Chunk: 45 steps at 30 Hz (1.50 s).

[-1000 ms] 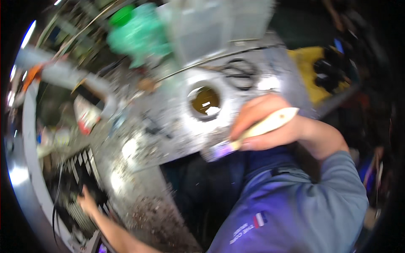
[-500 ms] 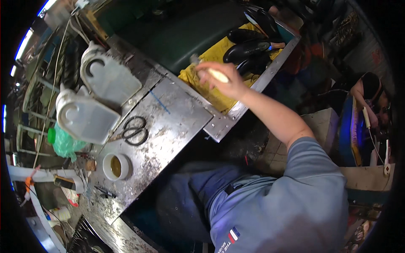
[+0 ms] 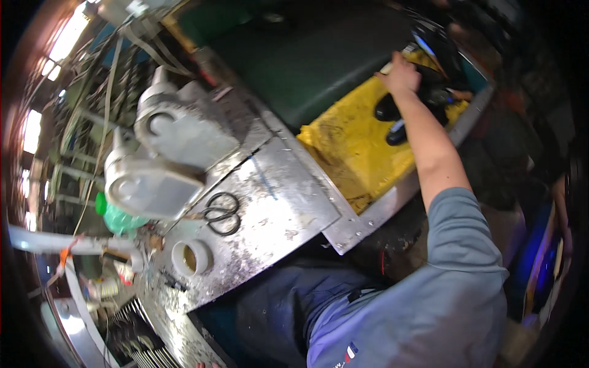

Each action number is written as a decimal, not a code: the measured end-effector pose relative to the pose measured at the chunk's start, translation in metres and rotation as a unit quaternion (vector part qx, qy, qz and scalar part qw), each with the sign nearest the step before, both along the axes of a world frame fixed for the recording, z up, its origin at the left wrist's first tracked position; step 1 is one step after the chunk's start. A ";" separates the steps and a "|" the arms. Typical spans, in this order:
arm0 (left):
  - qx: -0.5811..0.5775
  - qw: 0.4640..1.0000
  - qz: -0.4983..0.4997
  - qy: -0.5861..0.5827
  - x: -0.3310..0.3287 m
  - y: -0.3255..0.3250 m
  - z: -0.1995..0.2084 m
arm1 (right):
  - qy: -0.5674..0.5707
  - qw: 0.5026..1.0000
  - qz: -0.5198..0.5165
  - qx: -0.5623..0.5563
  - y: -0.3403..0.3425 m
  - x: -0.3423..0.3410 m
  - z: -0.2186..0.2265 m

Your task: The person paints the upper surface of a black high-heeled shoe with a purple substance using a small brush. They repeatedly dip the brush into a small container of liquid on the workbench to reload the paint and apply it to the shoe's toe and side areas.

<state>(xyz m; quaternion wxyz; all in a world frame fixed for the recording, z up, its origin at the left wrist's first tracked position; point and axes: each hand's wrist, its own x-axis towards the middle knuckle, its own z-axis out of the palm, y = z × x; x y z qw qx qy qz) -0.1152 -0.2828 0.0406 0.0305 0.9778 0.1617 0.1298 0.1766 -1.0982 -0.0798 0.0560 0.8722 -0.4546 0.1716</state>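
My right hand (image 3: 403, 76) is closed round a small brush with a pale handle (image 3: 386, 69), its far end blurred. It reaches over a yellow cloth (image 3: 356, 141) at the far right. Beside and under that hand and forearm lie several black shoes (image 3: 386, 109), partly hidden by my arm. What look like fingertips of my left hand (image 3: 207, 365) show at the lower edge; the rest is out of the picture. Nearer to me, on the metal bench (image 3: 276, 221), stands a white cup (image 3: 191, 257) with yellowish liquid, next to black-handled scissors (image 3: 221, 214).
Two translucent plastic containers with spouts (image 3: 190, 138) stand at the bench's left side. A green-capped bag or bottle (image 3: 119, 218) sits beyond the cup. A dark green belt (image 3: 294, 61) runs along the far side. Another person's arm (image 3: 561, 208) shows at the right edge.
My right hand has moved away to the right with the brush, from the yellow cloth's left end to the shoes. The view has shifted, and fingertips have appeared at the lower edge.
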 end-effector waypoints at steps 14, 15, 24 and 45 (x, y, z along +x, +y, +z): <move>-0.102 0.985 -0.081 -0.116 -0.011 -0.016 -0.021 | -0.335 0.942 0.013 -0.001 -0.072 -0.073 0.103; -0.136 0.978 -0.102 -0.122 -0.006 -0.019 -0.021 | -0.368 0.929 0.032 -0.002 -0.068 -0.088 0.116; -0.321 0.876 -0.360 0.007 0.050 -0.048 -0.026 | -0.536 0.663 0.519 0.063 0.174 -0.161 0.207; -0.836 0.486 -0.255 -0.003 -0.045 -0.034 -0.089 | -0.255 0.450 0.714 0.472 0.527 -0.105 0.159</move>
